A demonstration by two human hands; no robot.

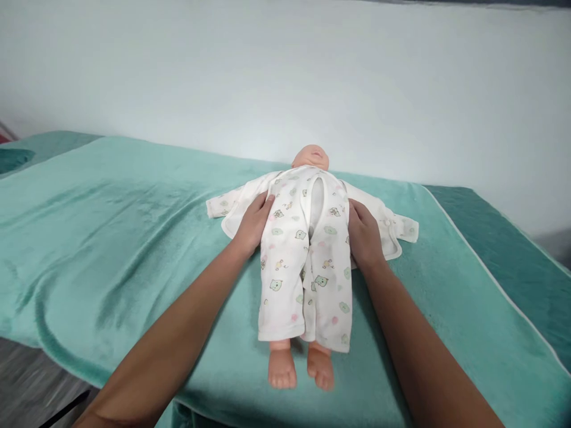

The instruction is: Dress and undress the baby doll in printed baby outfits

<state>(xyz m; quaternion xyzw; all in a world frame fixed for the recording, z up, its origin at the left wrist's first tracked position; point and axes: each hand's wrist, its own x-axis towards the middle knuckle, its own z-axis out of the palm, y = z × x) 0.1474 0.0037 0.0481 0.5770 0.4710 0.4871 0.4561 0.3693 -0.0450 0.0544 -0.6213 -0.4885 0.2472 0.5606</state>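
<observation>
A baby doll (312,156) lies on its back, head towards the wall and bare feet towards me. White printed split-crotch baby pants (285,261) cover its legs and torso up to near the neck. Under them a white baby jacket (392,232) is spread, both sleeves stretched out sideways. My left hand (256,220) is closed on the left side of the pants, thumb on the cloth. On the opposite side, my right hand (366,232) grips the pants' edge; its fingertips are hidden behind the cloth.
A light green plush blanket (134,238) with soft folds covers the table under the doll. Darker green cloth (499,232) shows at the right. Behind the table stands a white wall (267,77). Grey floor (31,380) appears at the lower left.
</observation>
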